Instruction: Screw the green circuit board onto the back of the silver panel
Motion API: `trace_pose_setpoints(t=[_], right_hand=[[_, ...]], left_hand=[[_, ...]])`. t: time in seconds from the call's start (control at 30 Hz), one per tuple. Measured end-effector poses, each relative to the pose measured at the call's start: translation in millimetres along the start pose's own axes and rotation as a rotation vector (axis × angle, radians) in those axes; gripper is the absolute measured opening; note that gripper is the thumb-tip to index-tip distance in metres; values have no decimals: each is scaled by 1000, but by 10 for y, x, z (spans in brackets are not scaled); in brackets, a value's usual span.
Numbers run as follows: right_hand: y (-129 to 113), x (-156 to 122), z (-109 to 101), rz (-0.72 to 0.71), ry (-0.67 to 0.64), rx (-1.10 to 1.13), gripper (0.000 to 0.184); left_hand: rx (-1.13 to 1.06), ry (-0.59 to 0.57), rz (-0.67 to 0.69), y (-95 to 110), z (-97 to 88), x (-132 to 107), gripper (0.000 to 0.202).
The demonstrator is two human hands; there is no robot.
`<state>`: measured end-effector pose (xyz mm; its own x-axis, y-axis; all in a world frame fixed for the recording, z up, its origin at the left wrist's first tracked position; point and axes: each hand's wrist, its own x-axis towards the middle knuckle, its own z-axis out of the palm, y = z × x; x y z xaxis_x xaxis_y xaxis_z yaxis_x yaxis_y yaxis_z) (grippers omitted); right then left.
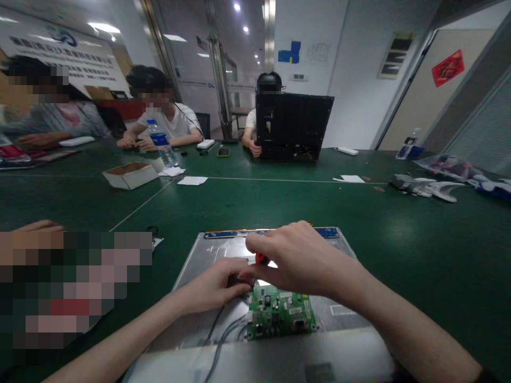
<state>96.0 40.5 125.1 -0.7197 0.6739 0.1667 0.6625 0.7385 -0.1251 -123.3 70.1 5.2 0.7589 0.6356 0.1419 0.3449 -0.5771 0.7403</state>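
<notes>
A flat silver metal panel (207,250) lies on the green table (419,255) in front of me, with a blue strip board (327,232) along its far edge. A green circuit board (279,316) sits on the panel's near part, with grey cables (223,330) leading off its left side. My right hand (295,260) is closed around a red-handled tool (260,258) just above the circuit board's far edge. My left hand (215,284) rests on the panel beside the board, fingers curled and pinched at the board's top left corner; what they hold is hidden.
Three people sit along the far side; one holds a black monitor back panel (293,126). An open cardboard box (130,174), a water bottle (163,143), paper slips (192,181) and plastic bags (451,170) lie on the table. A blurred patch covers the near left.
</notes>
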Motion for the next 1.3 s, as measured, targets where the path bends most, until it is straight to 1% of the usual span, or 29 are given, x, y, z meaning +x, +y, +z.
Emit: trace_pose_setpoints(t=[0.07, 0.13, 0.23, 0.3, 0.43, 0.57, 0.7, 0.83, 0.9, 1.0, 1.07, 1.2, 1.3], right_hand=[[-6, 1, -4, -2, -5, -18, 17], [-10, -8, -2, -21, 18, -17, 12], [-3, -27, 10, -52, 54, 2, 16], [7, -31, 18, -63, 54, 22, 17], [19, -18, 26, -45, 36, 16, 21], [5, -15, 19, -37, 57, -3, 13], [-3, -21, 14, -53, 62, 14, 18], [0, -13, 17, -22, 48, 15, 24], [-3, -11, 17, -10, 39, 7, 21], [-10, -16, 16, -29, 58, -3, 14], [-9, -19, 17, -42, 73, 0, 14], [2, -11, 17, -23, 52, 24, 24], [3, -11, 11, -2, 44, 6, 15]], left_hand=[[-9, 10, -13, 5, 11, -3, 8], [5, 13, -29, -12, 26, -13, 9], [18, 8, -30, -48, 37, -28, 11], [12, 14, -21, -57, 33, -30, 11], [3, 14, -8, -37, 17, -21, 12], [-14, 12, -31, -48, 29, -28, 9], [-7, 2, -38, -85, 38, -37, 12], [3, 8, -25, -42, 16, -22, 10], [-21, 3, -23, -10, 9, -15, 7], [-23, 10, -42, -4, 15, -17, 8], [2, 22, -49, -25, 21, -25, 10], [31, 13, -22, -67, 24, -36, 14], [24, 4, -22, -72, 27, -41, 12]])
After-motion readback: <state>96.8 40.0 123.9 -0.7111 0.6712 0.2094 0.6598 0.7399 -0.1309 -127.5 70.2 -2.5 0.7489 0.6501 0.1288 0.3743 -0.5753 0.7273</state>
